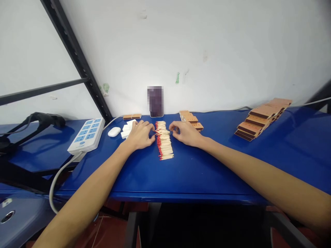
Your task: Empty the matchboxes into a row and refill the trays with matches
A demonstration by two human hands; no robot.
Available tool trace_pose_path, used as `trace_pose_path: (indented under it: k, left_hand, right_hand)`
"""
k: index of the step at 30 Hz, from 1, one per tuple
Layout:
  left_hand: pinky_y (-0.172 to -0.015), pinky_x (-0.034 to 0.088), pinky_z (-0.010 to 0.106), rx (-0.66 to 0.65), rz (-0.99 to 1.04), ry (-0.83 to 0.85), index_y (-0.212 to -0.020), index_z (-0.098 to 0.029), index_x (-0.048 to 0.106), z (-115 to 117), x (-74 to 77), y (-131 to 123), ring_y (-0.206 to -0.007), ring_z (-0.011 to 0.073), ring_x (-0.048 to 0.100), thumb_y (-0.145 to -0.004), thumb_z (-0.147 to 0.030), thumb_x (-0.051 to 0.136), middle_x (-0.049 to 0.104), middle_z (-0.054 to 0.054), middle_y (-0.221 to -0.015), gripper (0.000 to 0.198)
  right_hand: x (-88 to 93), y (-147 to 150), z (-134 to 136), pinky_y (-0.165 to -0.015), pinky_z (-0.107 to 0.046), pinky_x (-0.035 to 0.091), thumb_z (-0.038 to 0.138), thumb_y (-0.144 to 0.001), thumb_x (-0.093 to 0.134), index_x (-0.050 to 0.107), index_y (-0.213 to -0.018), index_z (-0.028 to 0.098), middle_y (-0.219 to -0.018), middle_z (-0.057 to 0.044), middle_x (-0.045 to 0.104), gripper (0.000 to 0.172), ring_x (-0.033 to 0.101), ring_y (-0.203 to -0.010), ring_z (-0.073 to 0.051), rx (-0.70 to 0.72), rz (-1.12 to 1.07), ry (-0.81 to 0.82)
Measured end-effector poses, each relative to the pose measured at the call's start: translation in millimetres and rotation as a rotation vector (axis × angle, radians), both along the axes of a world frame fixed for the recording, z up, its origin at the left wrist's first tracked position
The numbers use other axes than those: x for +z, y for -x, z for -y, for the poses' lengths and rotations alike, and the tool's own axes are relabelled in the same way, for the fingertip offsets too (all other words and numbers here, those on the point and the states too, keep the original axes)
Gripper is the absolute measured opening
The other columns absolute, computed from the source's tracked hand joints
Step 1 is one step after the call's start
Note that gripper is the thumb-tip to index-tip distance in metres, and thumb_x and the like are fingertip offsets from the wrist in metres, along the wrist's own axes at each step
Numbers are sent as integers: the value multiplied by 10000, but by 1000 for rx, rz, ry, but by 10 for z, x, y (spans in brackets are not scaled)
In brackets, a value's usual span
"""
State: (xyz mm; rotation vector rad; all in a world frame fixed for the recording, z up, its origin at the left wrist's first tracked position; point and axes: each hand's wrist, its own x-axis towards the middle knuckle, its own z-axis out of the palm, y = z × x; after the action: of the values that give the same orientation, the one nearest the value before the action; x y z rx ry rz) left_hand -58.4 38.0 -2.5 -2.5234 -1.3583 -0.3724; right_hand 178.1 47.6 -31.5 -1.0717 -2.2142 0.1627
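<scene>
Front strip of the blue tabletop (201, 175) lies between you and the matches (165, 146), which sit in a rough column almost straight ahead of you. The column's long axis runs near to far, leaning slightly leftward as it recedes; single sticks mostly lie crosswise, red heads left, bare ends right. Near end fairly even, with neither hand beside it. Farther up, your hands flank the column: left hand (141, 135) on the head side, right hand (186, 133) on the bare-wood side. Left looks the nearer, its fingers right at the heads; contact cannot be settled from this view. Right fingers stand just beside the bare ends. State: left thumb and forefinger parted, nothing seen gripped; right fingers curled with the thumb close, and you cannot tell whether a stick is pinched there. In this stretch some sticks cross at angles. Judgement: the next contact turns on closing across the column, along the sticks' length, so skewed ones may slip or roll. White trays (126, 129) lie just left of your left hand; brown matchbox sleeves (191, 119) lie beyond your right. Farthest, past the column's far end, a blurred phone-like device (156, 105) stands against the wall (232, 51).
</scene>
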Motion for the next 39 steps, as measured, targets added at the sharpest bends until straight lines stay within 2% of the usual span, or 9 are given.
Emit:
trace_pose_path:
  k: [4, 10, 18, 32, 36, 39]
  left_hand:
    - [-859, 348, 471, 3, -34, 29, -939, -192, 664, -16, -12, 14, -965, 300, 561, -892, -334, 536, 667, 86, -957, 197]
    - [-842, 347, 455, -18, -72, 44, -913, -195, 667, -42, -26, 8, -947, 293, 552, -940, -268, 468, 653, 95, -943, 214]
    - [-829, 338, 439, -55, -105, 11, -938, -188, 620, -35, -31, 19, -928, 284, 535, -971, -231, 420, 646, 101, -955, 208]
    - [-833, 332, 418, -87, -105, -85, -1028, -185, 607, 24, 0, -58, -945, 272, 525, -1028, -292, 369, 637, 97, -1000, 261]
    - [-845, 334, 424, -89, -80, -92, -1131, -199, 595, 24, 11, -61, -974, 279, 531, -1030, -296, 350, 647, 102, -1047, 282]
    - [-846, 339, 436, -53, -52, -93, -1208, -205, 573, 16, 17, -25, -986, 291, 537, -996, -226, 365, 662, 104, -1040, 298]
  right_hand:
    - [-5, 13, 14, -698, -296, 430, 78, -778, 537, 622, -932, 170, -796, -29, 663, 198, 586, -706, -164, -24, -11, -3]
    - [-3, 50, 52, -682, -293, 417, 111, -805, 535, 633, -961, 158, -797, -32, 652, 190, 573, -704, -163, -8, 3, -2]
    - [-11, 44, 70, -797, -323, 456, 127, -887, 478, 648, -1039, 174, -992, -82, 665, 233, 605, -879, -199, 70, 11, -65]
    - [-64, 57, 57, -858, -335, 460, 120, -916, 425, 610, -1145, 163, -1004, -85, 657, 298, 611, -922, -210, 43, 21, -70]
    - [-65, 56, 52, -857, -341, 463, 122, -918, 418, 600, -1154, 167, -999, -86, 657, 302, 611, -918, -213, 37, 16, -62]
    - [-72, 53, 46, -858, -346, 460, 107, -910, 411, 592, -1167, 155, -982, -86, 652, 318, 607, -916, -216, 34, 24, -59]
